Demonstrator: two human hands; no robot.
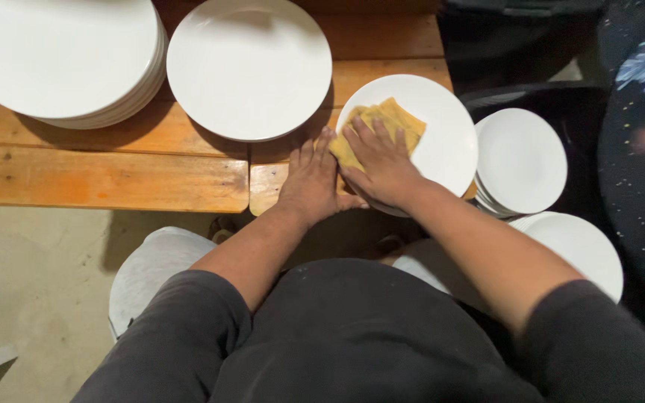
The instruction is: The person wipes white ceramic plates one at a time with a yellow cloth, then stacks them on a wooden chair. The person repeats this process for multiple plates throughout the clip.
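Head view, looking straight down: a yellow cloth (384,127) lies folded on a white plate (442,142), directly under the fingers (375,138) of the right hand (379,164). Those fingers are spread narrow and flat, pressing the cloth onto the plate rather than pinching it; the far edge of the cloth sticks out beyond the fingertips, toward the plate's middle. The plate itself sits at the near edge of a wooden bench (113,179), partly overhanging it below the right wrist.

Just beside the right hand, on its thumb side, the left hand (311,179) lies palm down with fingers (315,153) close together and extended; its fingertips touch the plate's rim and the near corner of the cloth. Whether it grips the rim, I cannot tell.

Beyond the left fingertips stands a stack of large white plates (248,67), and farther off to that side a taller plate stack (61,56). On the outer side of the right hand, well apart from the fingers, sit a small plate stack (520,160) and another white plate (580,250) nearer the person's elbow.
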